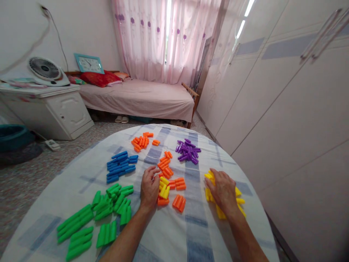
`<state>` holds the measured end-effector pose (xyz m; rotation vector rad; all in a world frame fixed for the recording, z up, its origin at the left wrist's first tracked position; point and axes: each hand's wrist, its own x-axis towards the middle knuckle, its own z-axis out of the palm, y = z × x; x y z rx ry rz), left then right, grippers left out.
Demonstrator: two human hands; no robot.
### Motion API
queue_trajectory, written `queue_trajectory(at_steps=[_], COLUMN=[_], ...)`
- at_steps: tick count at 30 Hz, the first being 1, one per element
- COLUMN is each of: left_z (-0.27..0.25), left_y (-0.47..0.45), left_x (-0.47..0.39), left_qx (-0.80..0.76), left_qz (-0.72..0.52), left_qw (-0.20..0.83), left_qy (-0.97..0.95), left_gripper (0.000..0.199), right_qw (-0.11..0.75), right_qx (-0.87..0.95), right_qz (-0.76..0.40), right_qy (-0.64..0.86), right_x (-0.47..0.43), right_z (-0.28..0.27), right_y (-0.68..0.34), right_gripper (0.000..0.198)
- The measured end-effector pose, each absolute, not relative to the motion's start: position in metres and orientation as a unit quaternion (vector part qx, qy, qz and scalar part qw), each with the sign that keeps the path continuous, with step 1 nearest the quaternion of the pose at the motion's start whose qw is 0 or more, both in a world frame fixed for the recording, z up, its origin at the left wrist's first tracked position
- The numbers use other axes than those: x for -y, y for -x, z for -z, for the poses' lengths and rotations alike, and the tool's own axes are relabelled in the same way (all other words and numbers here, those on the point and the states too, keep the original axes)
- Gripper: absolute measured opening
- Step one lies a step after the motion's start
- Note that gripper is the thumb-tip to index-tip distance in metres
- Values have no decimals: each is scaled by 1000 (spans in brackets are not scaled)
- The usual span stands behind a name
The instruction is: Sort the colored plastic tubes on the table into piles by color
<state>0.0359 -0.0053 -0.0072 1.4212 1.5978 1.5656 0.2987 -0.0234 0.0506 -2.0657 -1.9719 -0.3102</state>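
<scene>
Near the middle of the table, my left hand [149,186] rests with loosely bent fingers apart. Its fingertips are beside a few yellow finger-shaped plastic pieces [164,188], which lie over orange plastic pieces [179,203]. On the right, my right hand [223,187] lies over a pile of yellow plastic pieces [221,213], thumb and fingers spread across it. The palm hides part of that pile. Joined green plastic pieces [107,234] lie to the left of my left forearm. Blue plastic pieces [120,167] lie beyond them.
Purple plastic pieces [188,151] and another orange cluster [140,142] lie toward the far edge of the round table with its checked cloth [201,225]. A bed [141,96] stands behind, a wardrobe [294,120] on the right, and a cabinet with a fan [45,69] on the left.
</scene>
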Motion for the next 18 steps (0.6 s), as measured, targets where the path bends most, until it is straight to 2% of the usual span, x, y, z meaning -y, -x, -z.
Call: queue_trajectory(at_steps=[4, 7, 12, 15, 18], left_z=[8, 8, 8, 10, 11], left_y=[-36, -37, -38, -37, -36], left_x=[5, 5, 5, 4, 4], left_qx=[-584, -585, -583, -578, -570], left_qz=[-575, -577, -582, -584, -586], left_qw=[241, 237, 239, 243, 243], left_qy=[-519, -518, -514, -515, -522], left_gripper=[25, 26, 25, 25, 26], right_qw=[91, 96, 220, 305, 354], right_qx=[660, 666, 699, 738, 742], right_qz=[83, 78, 85, 4, -93], right_qy=[741, 736, 675, 602, 562], right_x=[25, 26, 35, 50, 63], right_z=[-40, -40, -46, -40, -26], right_y=[-320, -323, -292, -255, -220], right_gripper=[37, 36, 35, 35, 34])
